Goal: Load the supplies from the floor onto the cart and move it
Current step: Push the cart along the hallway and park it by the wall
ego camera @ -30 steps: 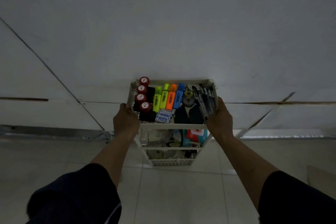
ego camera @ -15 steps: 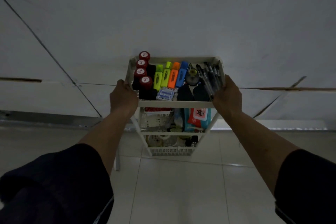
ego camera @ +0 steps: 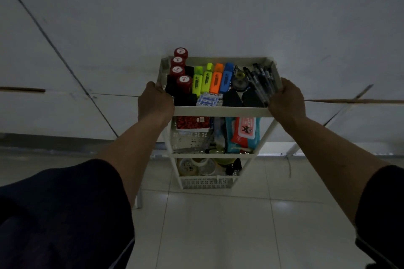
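Dim room, pale glossy floor tiles (ego camera: 218, 225) underfoot and a plain white wall (ego camera: 196, 6) just ahead, crossed by a few dark seams. From the head camera, the only view on offer, a white three-tier plastic cart (ego camera: 220, 111) stands close to that wall, and it looks fully loaded.

Top tray: a row of red-capped bottles (ego camera: 181, 67) on the left, four highlighters (ego camera: 211, 79) in green, yellow, orange and blue, a bundle of dark pens (ego camera: 261, 78) on the right, small battery packs (ego camera: 208, 101) at the front. Middle shelf holds a wipes packet (ego camera: 242, 133), soft and crinkly; bottom shelf has tape rolls (ego camera: 192, 166).

Left hand (ego camera: 155, 102) and right hand (ego camera: 286, 101) each curl over a near corner of the top tray, fingers wrapped round the rim and closed on it.

Judging by the thin posts and perforated shelves, this cart is light and a bit flexible, so the rim corners are the sensible hold. Loose, smooth bottles and pens could roll or topple if it's shoved hard; a steady, level push seems wise.
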A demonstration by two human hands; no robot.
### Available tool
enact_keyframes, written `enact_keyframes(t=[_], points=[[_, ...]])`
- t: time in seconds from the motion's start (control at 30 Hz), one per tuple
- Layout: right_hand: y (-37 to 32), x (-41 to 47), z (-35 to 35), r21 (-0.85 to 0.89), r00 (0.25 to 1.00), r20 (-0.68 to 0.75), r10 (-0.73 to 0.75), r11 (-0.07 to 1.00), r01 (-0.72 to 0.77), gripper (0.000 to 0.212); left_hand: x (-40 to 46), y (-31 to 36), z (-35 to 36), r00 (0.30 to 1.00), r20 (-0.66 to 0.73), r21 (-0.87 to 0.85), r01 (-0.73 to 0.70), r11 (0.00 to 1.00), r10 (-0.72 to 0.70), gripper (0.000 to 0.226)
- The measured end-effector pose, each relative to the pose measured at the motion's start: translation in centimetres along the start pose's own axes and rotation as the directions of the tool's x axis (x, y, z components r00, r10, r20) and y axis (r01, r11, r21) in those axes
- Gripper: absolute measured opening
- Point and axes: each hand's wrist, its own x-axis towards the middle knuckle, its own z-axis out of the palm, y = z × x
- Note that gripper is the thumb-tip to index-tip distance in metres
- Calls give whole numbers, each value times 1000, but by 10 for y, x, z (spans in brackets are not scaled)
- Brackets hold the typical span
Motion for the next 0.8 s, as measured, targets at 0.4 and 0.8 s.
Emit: enact_keyframes(t=[0.4,0.8], points=[[11,-6,-5,360,994,60,91,927,-107,27,-13,-10,-7,985,28,-385,168,908,-171,50],[164,-103,70,494,880,368,299,739,-457,77,-72,-150,55,919,250,-418,387,822,-306,72]])
